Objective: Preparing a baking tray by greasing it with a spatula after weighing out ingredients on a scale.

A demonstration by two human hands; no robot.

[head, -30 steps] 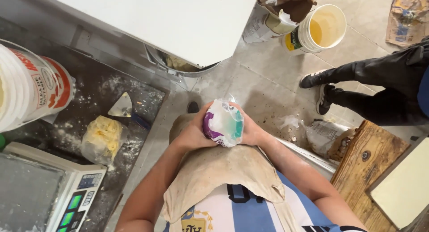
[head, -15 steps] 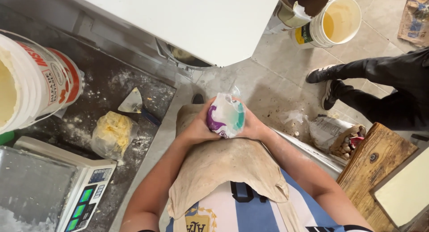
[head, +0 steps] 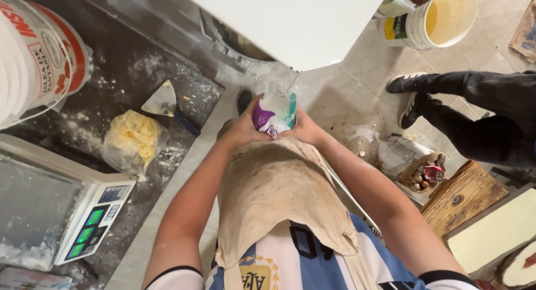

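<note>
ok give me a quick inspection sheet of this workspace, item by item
surface: dark counter dusted with flour
job's things: small purple, white and teal packet held in front of the apron
clutter: bagged yellow lump, metal scraper, digital scale, white bucket
grippers: left hand and right hand both closed around the packet
cables: nothing seen
surroundings: tiled floor, open yellow-lined bucket, another person's dark legs and shoes, torn bag, wooden block
</note>
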